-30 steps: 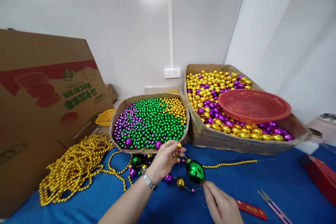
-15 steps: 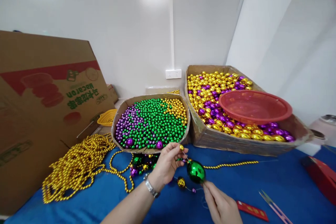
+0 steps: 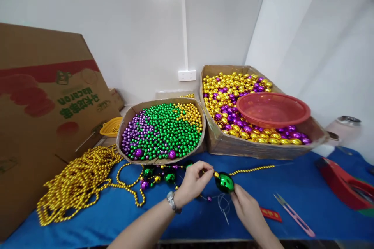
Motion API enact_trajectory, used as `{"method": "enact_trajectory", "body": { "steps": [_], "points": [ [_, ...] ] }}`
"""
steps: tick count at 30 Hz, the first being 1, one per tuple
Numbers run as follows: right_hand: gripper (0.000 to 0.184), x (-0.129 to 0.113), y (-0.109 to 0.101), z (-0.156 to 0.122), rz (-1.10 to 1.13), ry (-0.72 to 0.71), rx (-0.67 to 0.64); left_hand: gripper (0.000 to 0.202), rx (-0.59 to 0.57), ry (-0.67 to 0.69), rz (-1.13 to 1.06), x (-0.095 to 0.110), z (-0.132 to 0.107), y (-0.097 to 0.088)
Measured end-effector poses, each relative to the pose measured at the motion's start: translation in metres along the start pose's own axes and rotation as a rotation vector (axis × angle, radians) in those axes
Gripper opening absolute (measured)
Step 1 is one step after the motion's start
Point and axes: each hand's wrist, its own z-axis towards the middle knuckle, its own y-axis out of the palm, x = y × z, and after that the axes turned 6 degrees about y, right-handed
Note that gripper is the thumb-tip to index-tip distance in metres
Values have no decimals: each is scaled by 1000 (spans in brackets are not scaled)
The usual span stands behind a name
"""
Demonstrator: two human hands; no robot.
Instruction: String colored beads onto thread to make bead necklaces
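A large shiny green bead (image 3: 225,183) is held at its right end by the fingertips of my right hand (image 3: 248,208), which are closed on it. Against its left end sits a small gold bead (image 3: 216,174). My left hand (image 3: 194,182) pinches beside that gold bead, apparently on the thread; the fingers mostly hide what they hold. Below the green bead, loops of clear thread (image 3: 222,201) lie on the blue cloth with a thin needle (image 3: 226,218). A strand of mixed green, gold and purple beads (image 3: 169,177) lies behind my left hand, partly covered by it.
Behind my hands stand a box of small beads (image 3: 166,132) and a larger box of gold and purple beads (image 3: 242,151), with a red basin (image 3: 273,109) on top. Gold bead strings (image 3: 78,183) heap at left. Pink-handled snips (image 3: 295,216) and a red tape dispenser (image 3: 344,184) lie right.
The gold bead has moved down against the green bead, which is now more level. My left fingers have shifted right, closer to it. The needle and thread loops now show on the cloth.
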Motion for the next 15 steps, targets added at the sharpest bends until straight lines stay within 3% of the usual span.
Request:
{"method": "enact_trajectory", "body": {
  "steps": [6,9,15],
  "points": [
    [27,28,-16,-4,-80,89,-5,13,-33,259,189,11,4,12],
    [33,16,-26,1,-69,90,27,11,-22,346,221,28,9,9],
    [25,-13,-23,11,154,-113,29,12,-42,404,269,47,8,-7]
  ]
}}
